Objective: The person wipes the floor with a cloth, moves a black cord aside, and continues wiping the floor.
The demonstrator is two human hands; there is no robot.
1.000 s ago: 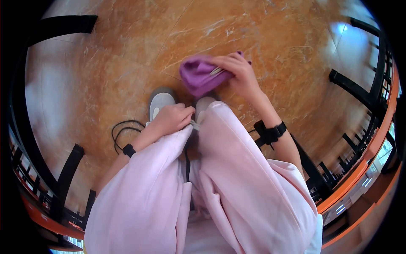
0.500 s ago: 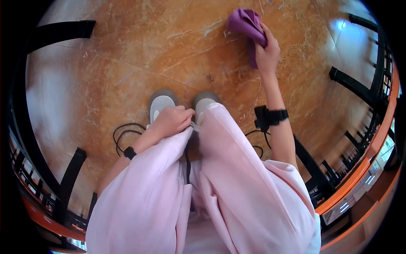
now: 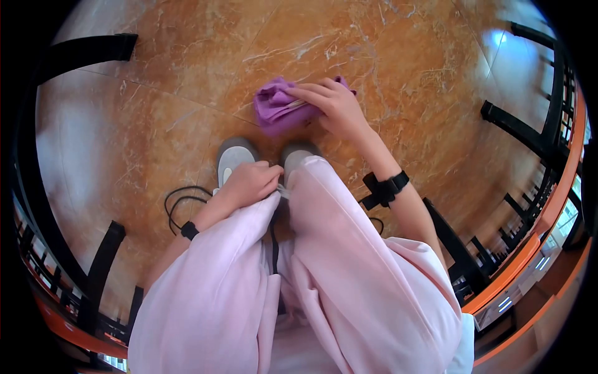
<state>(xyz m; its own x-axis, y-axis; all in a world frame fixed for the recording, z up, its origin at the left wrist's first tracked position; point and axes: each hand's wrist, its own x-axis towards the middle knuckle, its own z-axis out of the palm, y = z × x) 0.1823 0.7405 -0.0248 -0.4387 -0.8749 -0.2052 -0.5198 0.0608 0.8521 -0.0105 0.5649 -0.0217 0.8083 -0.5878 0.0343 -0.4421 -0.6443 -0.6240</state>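
Note:
A crumpled purple cloth is bunched against the brown floor, just ahead of the shoes. My right hand presses on it from the right, fingers closed over its folds. Some cloth shows past the far side of the knuckles. My left hand rests at the left knee of the pink trousers with its fingers curled in. Beside its fingertips a thin whitish strand shows between the knees; whether the fingers grip it is hidden.
Grey-white shoes stand on the marbled floor. Black metal legs reach in from the left, and more black legs from the right, below orange edges. A black cable loops near the left wrist.
My right hand has brought the purple cloth leftward and closer to the shoes, turning as it moved. My left hand has stayed at the knee.

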